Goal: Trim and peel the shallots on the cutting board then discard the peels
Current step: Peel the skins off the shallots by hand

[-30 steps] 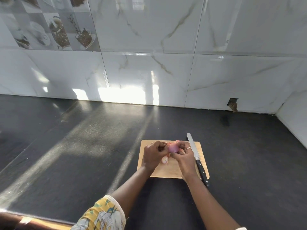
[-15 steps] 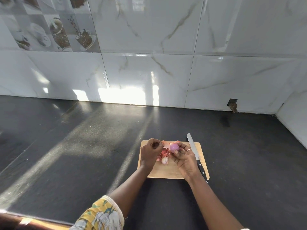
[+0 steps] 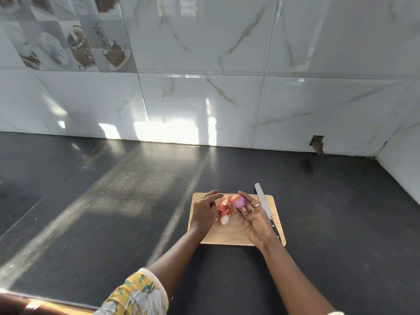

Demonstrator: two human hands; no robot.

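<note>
A wooden cutting board [image 3: 229, 235] lies on the dark counter. My right hand [image 3: 254, 219] holds a peeled pink-purple shallot [image 3: 238, 201] in its fingertips above the board's far edge. My left hand [image 3: 204, 210] hovers palm down over the board's left side, fingers loosely extended, holding nothing that I can see. Between the hands lie reddish peels [image 3: 222, 209] and a small pale shallot piece [image 3: 224, 220]. A knife [image 3: 263, 202] with a black handle lies along the board's right side, partly hidden by my right hand.
The black counter [image 3: 113, 201] stretches wide to the left and right of the board. A white marble-tiled wall [image 3: 204, 98] stands behind, meeting a side wall at the far right corner. A small hole [image 3: 317, 143] shows in the wall tile.
My hands have come apart. The left hand let go of the shallot and moved left over the peels; the right hand turned palm up, keeping the peeled shallot.
</note>
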